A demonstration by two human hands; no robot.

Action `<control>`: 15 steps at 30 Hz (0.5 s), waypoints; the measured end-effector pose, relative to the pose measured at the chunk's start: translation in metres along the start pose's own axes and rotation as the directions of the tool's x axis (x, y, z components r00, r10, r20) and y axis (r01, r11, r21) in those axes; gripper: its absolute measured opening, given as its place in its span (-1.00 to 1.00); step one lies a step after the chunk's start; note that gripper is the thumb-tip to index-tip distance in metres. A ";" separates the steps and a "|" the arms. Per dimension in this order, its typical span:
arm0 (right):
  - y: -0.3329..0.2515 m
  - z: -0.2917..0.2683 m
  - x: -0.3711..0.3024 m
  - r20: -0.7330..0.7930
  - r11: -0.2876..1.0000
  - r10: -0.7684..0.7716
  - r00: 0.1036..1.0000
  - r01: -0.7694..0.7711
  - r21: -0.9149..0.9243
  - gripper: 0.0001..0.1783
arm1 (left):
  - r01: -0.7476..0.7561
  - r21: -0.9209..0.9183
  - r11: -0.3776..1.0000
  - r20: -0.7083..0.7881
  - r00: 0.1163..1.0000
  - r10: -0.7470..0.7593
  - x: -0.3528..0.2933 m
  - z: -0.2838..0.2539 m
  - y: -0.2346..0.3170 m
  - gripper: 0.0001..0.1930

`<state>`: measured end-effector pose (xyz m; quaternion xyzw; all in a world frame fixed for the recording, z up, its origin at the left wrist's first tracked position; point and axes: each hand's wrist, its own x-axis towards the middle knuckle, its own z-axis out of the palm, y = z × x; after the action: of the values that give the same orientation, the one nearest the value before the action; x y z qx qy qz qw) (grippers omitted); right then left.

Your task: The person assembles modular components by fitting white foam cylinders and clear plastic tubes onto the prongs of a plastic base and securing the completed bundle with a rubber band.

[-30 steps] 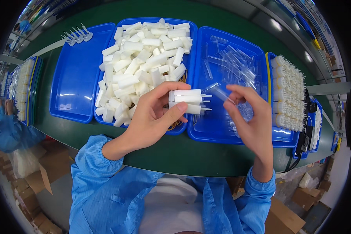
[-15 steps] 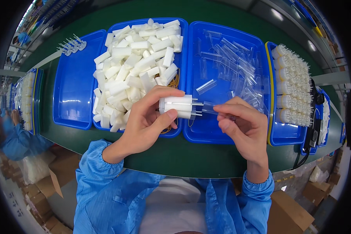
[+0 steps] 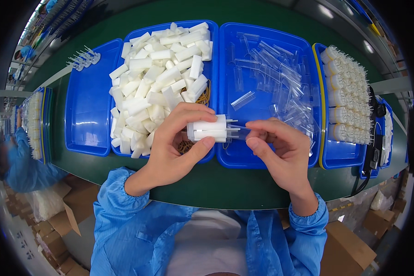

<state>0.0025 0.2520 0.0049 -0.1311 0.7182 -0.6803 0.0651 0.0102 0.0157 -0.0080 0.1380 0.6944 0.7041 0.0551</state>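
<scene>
My left hand (image 3: 177, 142) is closed around a bundle of white foam blocks (image 3: 209, 129) with thin white prongs sticking out on its right side. Between thumb and fingers of my right hand (image 3: 280, 149) is a clear plastic strip (image 3: 238, 133), pinched at its right end. The strip's left end lies at the prongs, against the bundle's right side; how far it reaches in I cannot tell. Behind my left hand, a blue tray is heaped with loose white foam blocks (image 3: 156, 73). Similar clear plastic pieces (image 3: 280, 69) lie scattered in the blue tray (image 3: 227, 154) beyond my right hand.
Rubber bands (image 3: 202, 94) show beside the foam heap. At left, a blue tray (image 3: 87, 124) has several white pronged parts (image 3: 85, 57) at its far corner. Finished-looking bundles (image 3: 347, 94) stand in rows in the right tray, beside a black cable (image 3: 375, 152). Another person's blue sleeve (image 3: 37, 170) appears far left.
My right hand has moved slightly left, bringing the clear strip from just off the prongs to the bundle's right side. My left hand still holds the bundle.
</scene>
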 end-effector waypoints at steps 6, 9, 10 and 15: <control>-0.001 0.003 -0.001 -0.046 0.998 -0.061 0.997 0.062 0.014 -0.75 | -0.049 0.118 0.992 0.030 0.999 0.046 0.001 0.001 0.003 -0.65; -0.003 0.001 -0.002 -0.013 0.992 -0.120 0.993 0.119 -0.042 -0.74 | -0.053 0.180 0.982 0.079 0.996 0.039 0.001 -0.001 0.003 -0.65; -0.004 0.001 -0.001 -0.011 0.988 -0.125 0.992 0.124 -0.093 -0.74 | -0.060 0.172 0.983 0.041 0.998 0.054 0.001 0.000 0.003 -0.67; -0.003 0.002 -0.002 -0.008 0.980 -0.133 0.991 0.130 -0.148 -0.73 | -0.003 0.120 0.993 -0.026 1.000 0.006 -0.001 0.003 0.002 -0.68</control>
<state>0.0049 0.2500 0.0076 -0.1767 0.7568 -0.6293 0.0038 0.0120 0.0186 -0.0065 0.1336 0.7358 0.6629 0.0361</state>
